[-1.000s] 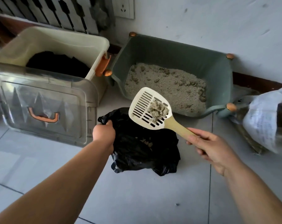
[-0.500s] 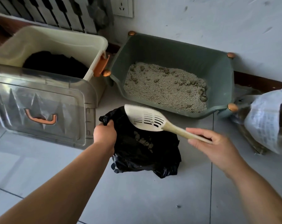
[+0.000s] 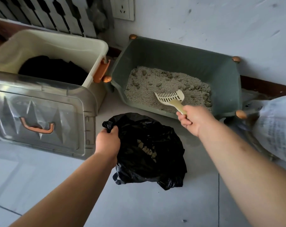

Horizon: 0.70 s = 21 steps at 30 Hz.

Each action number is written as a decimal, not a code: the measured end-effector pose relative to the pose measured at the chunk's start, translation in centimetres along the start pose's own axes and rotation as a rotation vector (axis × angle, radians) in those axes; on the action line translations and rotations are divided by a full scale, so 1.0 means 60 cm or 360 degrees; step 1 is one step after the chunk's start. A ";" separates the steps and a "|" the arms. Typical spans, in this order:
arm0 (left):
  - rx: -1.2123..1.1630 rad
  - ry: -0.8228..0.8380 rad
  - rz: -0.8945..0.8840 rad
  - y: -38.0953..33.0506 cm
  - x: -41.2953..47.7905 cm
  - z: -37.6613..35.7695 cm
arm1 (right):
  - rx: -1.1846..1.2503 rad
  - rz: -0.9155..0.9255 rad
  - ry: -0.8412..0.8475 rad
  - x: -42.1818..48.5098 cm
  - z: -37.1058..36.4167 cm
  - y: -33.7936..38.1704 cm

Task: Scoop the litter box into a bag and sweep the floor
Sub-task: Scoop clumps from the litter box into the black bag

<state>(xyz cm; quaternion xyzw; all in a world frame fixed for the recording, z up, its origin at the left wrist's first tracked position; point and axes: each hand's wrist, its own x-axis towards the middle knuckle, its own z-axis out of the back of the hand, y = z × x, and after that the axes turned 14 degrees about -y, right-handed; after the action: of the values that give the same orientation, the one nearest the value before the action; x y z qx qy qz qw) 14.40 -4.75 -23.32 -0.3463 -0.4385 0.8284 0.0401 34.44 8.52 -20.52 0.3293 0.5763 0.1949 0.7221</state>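
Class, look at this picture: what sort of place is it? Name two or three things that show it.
Probably a corner of a home with a cat: a green litter box stands on a tiled floor against a wall with a power socket, beside a plastic storage bin.

Black bag [image 3: 148,145], green litter box [image 3: 180,54], cream slotted scoop [image 3: 170,97], prob. grey litter [image 3: 147,86]

— What sort of place is this?
— A home, by the look of it: a cat's corner on a tiled floor [image 3: 139,207].
— What shows it?
— A litter box [image 3: 171,59] against the painted wall [image 3: 204,18], a wall socket [image 3: 123,8] above, and a plastic storage bin [image 3: 57,38] on the left.
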 end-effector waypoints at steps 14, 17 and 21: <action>-0.0037 0.0060 0.0115 0.012 0.027 -0.001 | 0.0450 -0.0242 0.0128 0.081 -0.128 -0.021; -0.0014 0.0035 0.0104 0.015 0.032 0.001 | 0.0579 -0.0254 0.0131 0.082 -0.137 -0.021; 0.0005 0.0017 0.0116 0.012 0.029 0.003 | 0.0540 -0.0139 0.0063 0.089 -0.141 -0.031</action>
<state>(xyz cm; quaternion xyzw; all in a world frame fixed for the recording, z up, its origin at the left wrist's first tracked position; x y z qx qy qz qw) 13.13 -4.67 -24.74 -0.3664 -0.4239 0.8282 0.0128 27.55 12.87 -26.60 0.4172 0.6287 0.0696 0.6526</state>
